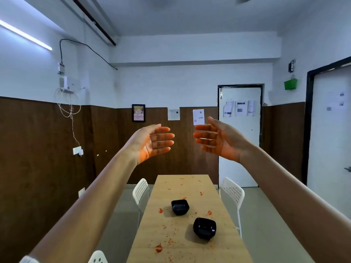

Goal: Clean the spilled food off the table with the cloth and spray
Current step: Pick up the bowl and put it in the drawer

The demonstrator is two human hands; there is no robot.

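Red spilled food (pixel 158 248) — smears, crumbs — table (pixel 224 242)

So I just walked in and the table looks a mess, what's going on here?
Nobody is handling anything yet. A person holds the left hand and right hand up in the air, open and empty, palms facing each other. Below, the wooden table has red food spills scattered around two black bowls. No cloth or spray is in view.

Office break room: long table (pixel 191 186), white chairs (pixel 232 192), papered door (pixel 239 130)
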